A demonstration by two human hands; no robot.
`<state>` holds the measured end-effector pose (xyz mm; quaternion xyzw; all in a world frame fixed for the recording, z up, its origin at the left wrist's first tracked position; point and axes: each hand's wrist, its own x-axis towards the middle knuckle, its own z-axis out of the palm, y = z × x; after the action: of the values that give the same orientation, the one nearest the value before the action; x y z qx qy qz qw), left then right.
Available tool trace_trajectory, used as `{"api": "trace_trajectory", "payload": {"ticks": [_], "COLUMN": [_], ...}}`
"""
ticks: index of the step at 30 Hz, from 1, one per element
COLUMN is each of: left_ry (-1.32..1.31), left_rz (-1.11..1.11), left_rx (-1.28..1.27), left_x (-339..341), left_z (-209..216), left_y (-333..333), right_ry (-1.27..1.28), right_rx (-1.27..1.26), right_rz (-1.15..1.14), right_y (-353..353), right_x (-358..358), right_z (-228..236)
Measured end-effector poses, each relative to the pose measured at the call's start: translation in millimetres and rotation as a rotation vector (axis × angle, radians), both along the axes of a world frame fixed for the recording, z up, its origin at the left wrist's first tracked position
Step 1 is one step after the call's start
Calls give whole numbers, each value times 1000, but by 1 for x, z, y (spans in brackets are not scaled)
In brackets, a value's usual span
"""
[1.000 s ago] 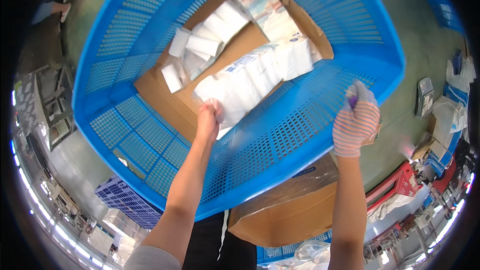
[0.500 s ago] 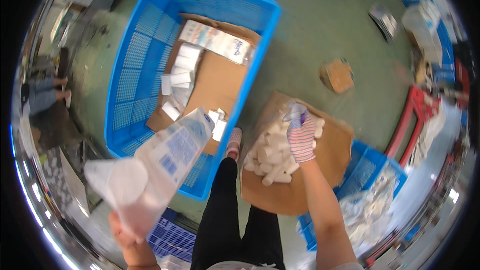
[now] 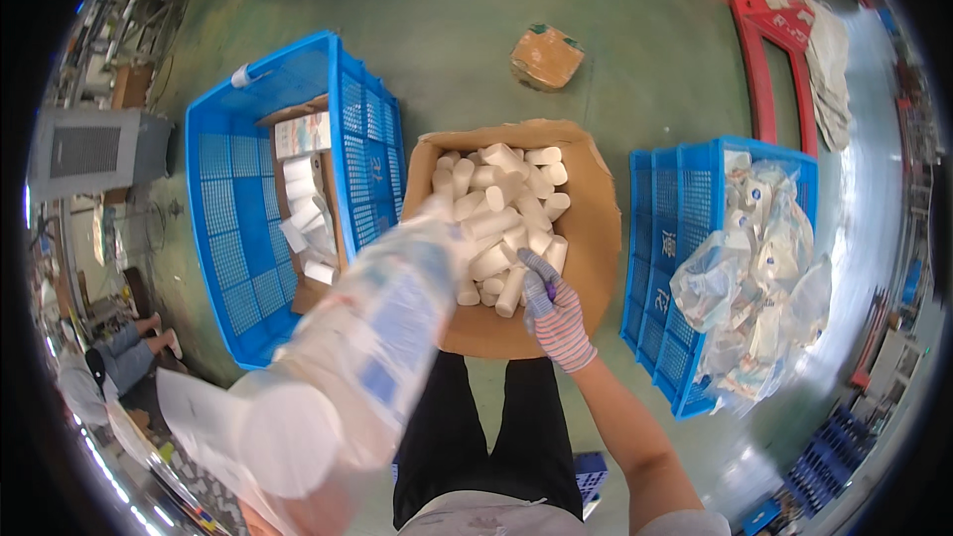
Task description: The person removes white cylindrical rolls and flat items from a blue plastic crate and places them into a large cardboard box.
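A printed clear plastic bag of white paper rolls [image 3: 382, 337] slants across the lower left, blurred by motion. My left hand [image 3: 260, 516] grips its near end and is mostly hidden behind it; a round roll end shows through the plastic there. The bag's far end overlaps an open cardboard box [image 3: 596, 199] heaped with loose white paper rolls [image 3: 493, 201]. At the box's near right part is my right hand [image 3: 559, 320] in a striped glove, fingers curled beside the rolls. A small purple thing [image 3: 551, 292] shows at its thumb; its kind I cannot make out.
On the left, a blue crate [image 3: 223, 208] holds white rolls and a printed pack on cardboard. Another blue crate [image 3: 675, 238] at right is piled with plastic bags [image 3: 759, 258]. Beyond are a brown block [image 3: 548, 57] and a red pallet jack [image 3: 759, 69]. Someone's legs [image 3: 129, 352] show far left.
My view has swung right, so the cardboard box now sits in the middle. The bag in my left hand has come over the box's near left edge. My right hand is lower on the rolls.
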<state>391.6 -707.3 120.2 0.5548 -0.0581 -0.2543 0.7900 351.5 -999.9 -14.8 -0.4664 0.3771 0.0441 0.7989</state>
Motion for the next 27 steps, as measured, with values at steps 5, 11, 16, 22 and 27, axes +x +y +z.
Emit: {"api": "trace_trajectory", "payload": {"ticks": [5,11,16,22,27], "left_ry": [224,447,456,390,453], "left_rz": [-176,-459,-560,-545,-303], "left_rx": [-144,42,381,619,647], "left_x": [-1,31,37,22,-6], "left_z": [-38,-180,-252,-249,-252], "left_y": [-53,-129,-92,-50,-41], "right_ry": [-102,404,670,369,-222], "right_rx": [-454,-715,-618,-64,-597], "right_rz": [-236,182,676,914,1322], "right_y": [-43,-72,-77,-96,-62], "right_x": [-7,-69,-34,15,60], "right_z": [-60,-173,-149,-145,-144]}}
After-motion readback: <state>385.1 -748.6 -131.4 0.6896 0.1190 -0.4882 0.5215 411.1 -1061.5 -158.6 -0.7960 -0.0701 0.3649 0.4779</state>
